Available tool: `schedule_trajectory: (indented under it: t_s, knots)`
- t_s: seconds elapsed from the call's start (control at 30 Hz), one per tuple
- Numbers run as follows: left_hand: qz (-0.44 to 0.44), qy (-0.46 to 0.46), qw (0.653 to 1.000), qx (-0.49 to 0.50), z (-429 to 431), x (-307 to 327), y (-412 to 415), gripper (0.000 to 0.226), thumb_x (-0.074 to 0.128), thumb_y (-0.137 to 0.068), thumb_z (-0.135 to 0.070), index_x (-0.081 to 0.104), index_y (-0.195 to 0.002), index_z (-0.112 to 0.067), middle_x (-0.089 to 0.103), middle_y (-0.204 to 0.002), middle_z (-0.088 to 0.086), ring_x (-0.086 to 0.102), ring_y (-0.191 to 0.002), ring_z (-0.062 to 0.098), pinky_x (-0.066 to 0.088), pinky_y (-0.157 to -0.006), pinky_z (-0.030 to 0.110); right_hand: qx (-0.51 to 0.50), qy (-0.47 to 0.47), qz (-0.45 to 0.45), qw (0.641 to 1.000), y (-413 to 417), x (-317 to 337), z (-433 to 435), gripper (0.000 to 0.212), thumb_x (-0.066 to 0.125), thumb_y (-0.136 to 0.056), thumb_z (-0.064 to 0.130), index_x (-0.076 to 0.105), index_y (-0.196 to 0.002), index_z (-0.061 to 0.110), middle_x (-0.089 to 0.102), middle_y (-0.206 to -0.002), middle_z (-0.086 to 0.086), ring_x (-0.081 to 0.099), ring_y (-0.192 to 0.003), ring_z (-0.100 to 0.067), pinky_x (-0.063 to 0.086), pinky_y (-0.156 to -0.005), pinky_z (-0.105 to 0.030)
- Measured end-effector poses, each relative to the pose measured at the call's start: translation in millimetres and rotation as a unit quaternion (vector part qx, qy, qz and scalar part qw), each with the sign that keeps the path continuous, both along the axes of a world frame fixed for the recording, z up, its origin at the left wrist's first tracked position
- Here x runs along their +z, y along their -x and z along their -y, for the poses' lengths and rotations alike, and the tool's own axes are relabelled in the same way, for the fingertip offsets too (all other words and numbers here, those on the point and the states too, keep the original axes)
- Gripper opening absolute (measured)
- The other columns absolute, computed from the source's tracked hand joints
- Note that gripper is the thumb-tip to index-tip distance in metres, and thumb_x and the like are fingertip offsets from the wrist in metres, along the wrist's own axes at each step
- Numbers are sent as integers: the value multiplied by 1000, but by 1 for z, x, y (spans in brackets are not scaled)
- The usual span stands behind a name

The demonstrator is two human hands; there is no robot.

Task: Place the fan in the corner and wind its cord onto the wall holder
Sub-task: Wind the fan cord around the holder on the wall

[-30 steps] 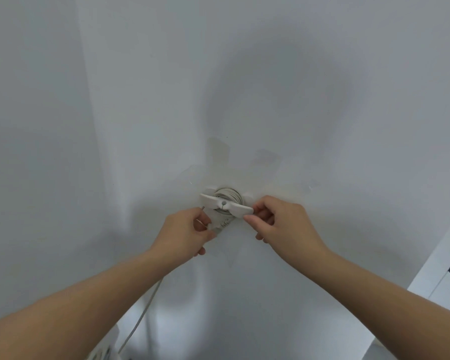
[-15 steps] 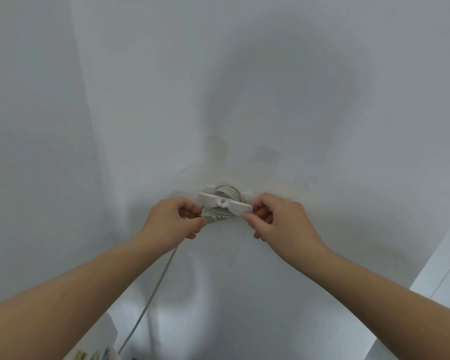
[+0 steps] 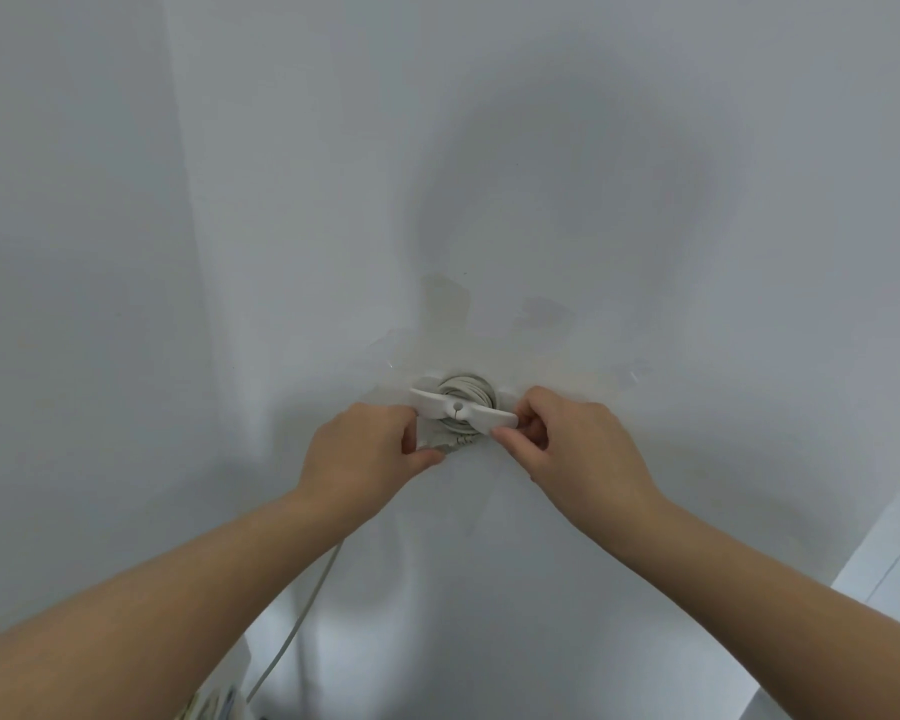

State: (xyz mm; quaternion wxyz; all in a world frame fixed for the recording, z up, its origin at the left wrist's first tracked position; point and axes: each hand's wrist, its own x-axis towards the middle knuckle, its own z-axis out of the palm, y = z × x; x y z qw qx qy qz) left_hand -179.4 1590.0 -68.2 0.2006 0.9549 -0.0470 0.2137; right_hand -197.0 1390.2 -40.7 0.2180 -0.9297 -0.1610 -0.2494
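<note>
A white wall holder (image 3: 461,406) with a flat cross-bar is stuck on the white wall, with several turns of grey cord (image 3: 466,388) wound behind the bar. My left hand (image 3: 367,452) pinches the cord's end just under the holder's left wing. My right hand (image 3: 575,441) pinches the right tip of the cross-bar. The loose part of the cord (image 3: 302,613) hangs down from under my left wrist toward the bottom edge. A small white part of the fan (image 3: 214,706) shows at the bottom, mostly hidden by my left forearm.
The wall corner (image 3: 185,200) runs vertically at the left. A white door or cabinet panel (image 3: 884,579) with a dark handle stands at the lower right. Pale patches of old tape marks (image 3: 541,314) sit on the wall above the holder.
My left hand has moved up and slightly left, from below the holder to its left wing, bringing the cord end with it. My right hand has stayed on the bar's right tip.
</note>
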Motion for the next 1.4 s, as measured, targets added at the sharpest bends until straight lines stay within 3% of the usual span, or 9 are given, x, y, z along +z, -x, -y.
schedule_trajectory:
  t_s: [0.17, 0.4, 0.6, 0.73, 0.9, 1.1, 1.3, 1.4]
  knots:
    - [-22, 8, 1000, -11, 8, -3, 8, 48, 62, -72, -68, 49, -58, -23, 57, -60, -8, 55, -62, 12, 36, -52, 26, 21, 4, -6, 1000, 0, 0, -3, 19, 63, -85, 41, 57, -86, 22, 63, -72, 7, 58, -71, -15, 50, -65, -39]
    - [-34, 23, 998, -56, 22, -3, 16, 47, 63, -71, -66, 53, -61, -22, 59, -63, -5, 56, -63, 13, 38, -54, 27, 33, -22, -24, 999, -2, -1, -5, 14, 67, -84, 35, 59, -87, 25, 64, -72, 7, 62, -65, -14, 52, -66, -39]
    - [70, 44, 995, -51, 4, 6, 11, 52, 56, -77, -67, 43, -53, -23, 50, -49, -6, 50, -53, 13, 35, -50, 28, 37, 8, -12, 999, -1, -1, 0, 14, 69, -82, 27, 59, -91, 23, 64, -75, 8, 58, -71, -14, 51, -68, -39]
    - [130, 99, 986, -39, -13, 10, 4, 42, 60, -80, -58, 44, -58, -25, 46, -49, -8, 46, -50, 12, 38, -51, 31, 42, -18, -20, 999, -2, 0, -2, 14, 69, -82, 32, 57, -84, 26, 64, -73, 8, 60, -67, -13, 52, -66, -38]
    - [88, 241, 964, -69, -13, 8, -5, 34, 76, -77, -34, 48, -93, -22, 52, -88, -5, 54, -70, 14, 37, -58, 16, 45, -36, -37, 998, -2, 3, -6, 17, 61, -87, 39, 60, -83, 23, 63, -70, 5, 63, -64, -15, 52, -65, -39]
    - [56, 297, 948, -105, -5, 9, -5, 11, 73, -81, -17, 64, -87, -20, 64, -77, -2, 53, -62, -1, 42, -60, 6, 40, -4, -57, 998, -6, 4, -10, 23, 53, -91, 33, 59, -76, 17, 65, -73, -2, 65, -64, -23, 53, -64, -42]
    - [48, 293, 949, -108, -6, 10, -4, 9, 72, -82, -18, 64, -87, -21, 65, -77, -1, 50, -60, 1, 40, -58, 5, 78, -122, -168, 975, 2, 3, -15, 25, 50, -95, 20, 54, -72, 26, 71, -67, -4, 67, -50, -18, 54, -54, -33]
    - [47, 284, 952, -107, -7, 8, -4, 11, 71, -83, -21, 62, -85, -26, 64, -78, -2, 51, -60, -1, 41, -58, 6, 79, -210, -202, 953, 4, -3, -15, 12, 56, -91, 12, 61, -81, 17, 73, -71, -8, 68, -53, -21, 53, -51, -30]
